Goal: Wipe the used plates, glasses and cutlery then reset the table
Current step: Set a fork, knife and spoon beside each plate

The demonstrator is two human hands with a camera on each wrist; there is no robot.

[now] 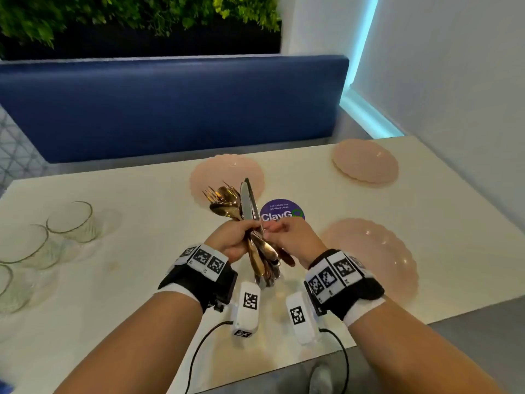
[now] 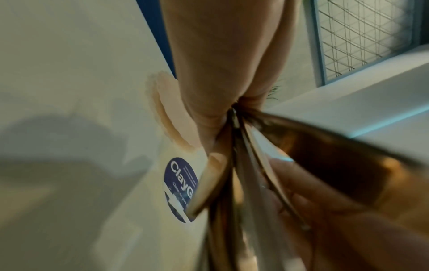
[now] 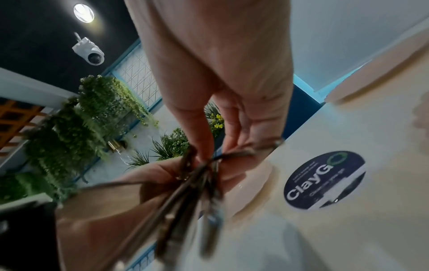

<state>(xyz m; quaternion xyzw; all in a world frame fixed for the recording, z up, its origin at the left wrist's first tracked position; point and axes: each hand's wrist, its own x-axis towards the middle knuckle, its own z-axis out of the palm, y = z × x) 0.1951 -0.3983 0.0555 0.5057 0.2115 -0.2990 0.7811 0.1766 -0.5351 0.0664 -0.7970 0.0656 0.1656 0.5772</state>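
My left hand [image 1: 250, 228] grips a bundle of cutlery [image 1: 244, 206] upright above the table: gold forks and spoons and silver knives, heads fanned upward, handles hanging below the fist. My right hand [image 1: 270, 229] meets it from the right, its fingertips [image 3: 206, 154] pinching a piece in the bundle [image 3: 185, 198]; which piece is blurred. The left wrist view shows the handles [image 2: 255, 174] close up. Three pink scalloped plates lie on the table: far middle [image 1: 227, 169], far right [image 1: 365, 160], near right [image 1: 377, 257]. Three clear glasses [image 1: 72, 221] stand at the left edge.
A round purple ClayGo sticker [image 1: 281, 210] sits mid-table just beyond my hands. A blue bench back [image 1: 170, 106] runs along the far side and a white wall [image 1: 454, 109] borders the right. The cream table [image 1: 142, 265] shows bare surface between glasses and hands.
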